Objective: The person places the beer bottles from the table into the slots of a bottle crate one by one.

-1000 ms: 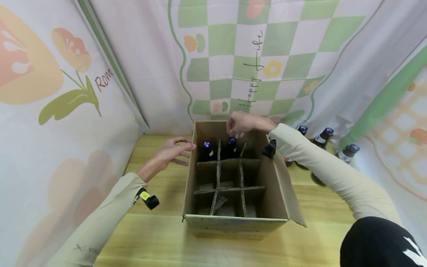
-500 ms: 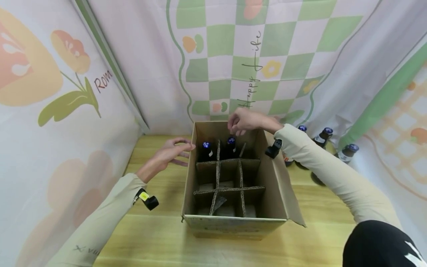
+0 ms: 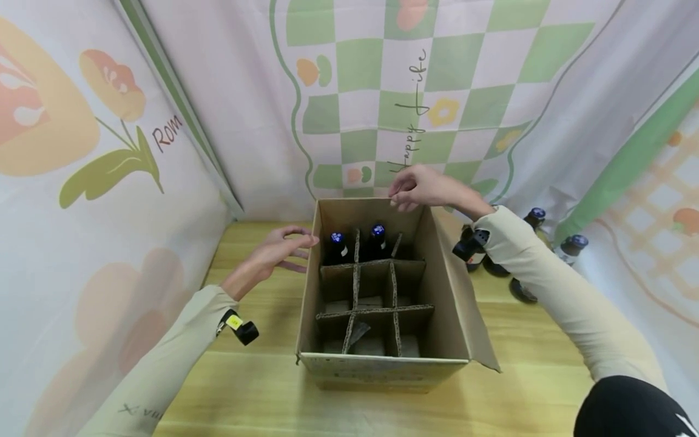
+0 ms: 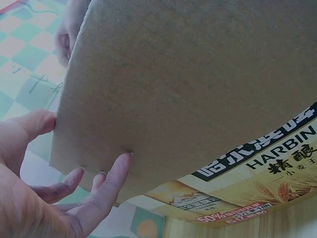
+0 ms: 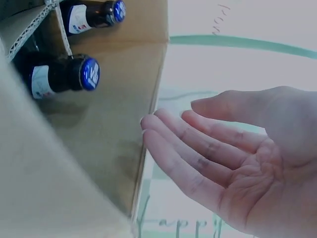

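Note:
A cardboard box (image 3: 382, 364) with crossed dividers (image 3: 377, 311) stands on the wooden table. Two dark bottles with blue caps occupy its back row: one bottle (image 3: 337, 246) in the left cell, another bottle (image 3: 378, 240) in the middle cell. My left hand (image 3: 281, 249) rests its fingertips against the box's left side; in the left wrist view these fingers (image 4: 106, 193) are spread on the outer cardboard. Over the back rim, my right hand (image 3: 423, 187) is raised with nothing in it. Seen from the right wrist, its fingers (image 5: 198, 158) are relaxed and apart from the bottles.
Several more blue-capped bottles stand on the table to the right of the box, among them one bottle (image 3: 570, 247), partly behind my right sleeve (image 3: 546, 285). A box flap (image 3: 475, 303) sticks out on the right. Printed curtains (image 3: 382, 91) hang behind and at the sides.
My right hand has risen away from the middle bottle and moved right, toward the back rim. The left hand has stayed at the box's side.

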Motion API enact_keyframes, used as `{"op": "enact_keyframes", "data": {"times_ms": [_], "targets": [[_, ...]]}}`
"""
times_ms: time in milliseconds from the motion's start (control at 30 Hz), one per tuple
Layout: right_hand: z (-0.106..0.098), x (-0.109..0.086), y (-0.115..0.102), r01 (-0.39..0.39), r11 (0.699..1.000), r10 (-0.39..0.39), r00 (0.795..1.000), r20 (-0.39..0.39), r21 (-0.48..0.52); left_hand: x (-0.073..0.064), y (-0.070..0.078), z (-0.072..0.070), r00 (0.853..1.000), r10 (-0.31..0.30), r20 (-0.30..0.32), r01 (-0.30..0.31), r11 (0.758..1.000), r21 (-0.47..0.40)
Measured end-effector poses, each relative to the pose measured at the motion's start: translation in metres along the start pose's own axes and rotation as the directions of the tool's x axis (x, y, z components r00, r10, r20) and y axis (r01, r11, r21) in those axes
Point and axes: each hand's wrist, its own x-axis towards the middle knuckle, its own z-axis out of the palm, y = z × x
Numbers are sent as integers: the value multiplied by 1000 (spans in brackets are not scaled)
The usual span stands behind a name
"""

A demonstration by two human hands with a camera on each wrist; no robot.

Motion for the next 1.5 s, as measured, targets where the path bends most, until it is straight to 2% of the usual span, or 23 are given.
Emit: {"op": "enact_keyframes", "data": {"times_ms": [300,500,667,833,1033,1133,1267,1500], "targets": [[-20,-27,27,-14,999,21,985,-170,46,2,0,0,1000,-6,-2,6,1000,-3],[-26,-40,45,-18,997,35,973,-227,74,3,0,-1,1000,-17,-3,17,1000,-6],[-26,-50,57,24,996,3,957,-292,88,2,-1,-1,999,-34,-4,34,999,-15],[-28,-57,80,10,998,16,933,-360,69,3,0,-2,999,-32,-5,32,999,-14],[-34,-70,114,-109,993,119,902,-415,46,3,1,-3,999,-34,-10,34,999,-15],[-35,-80,130,-174,985,161,876,-454,14,2,0,-2,999,-41,-11,41,999,-16],[-32,-91,145,-233,972,180,833,-523,-37,2,0,-1,999,-42,-10,42,999,-18],[-23,-101,165,-292,955,213,794,-570,-48,2,0,-2,999,-47,-9,46,998,-30]]}}
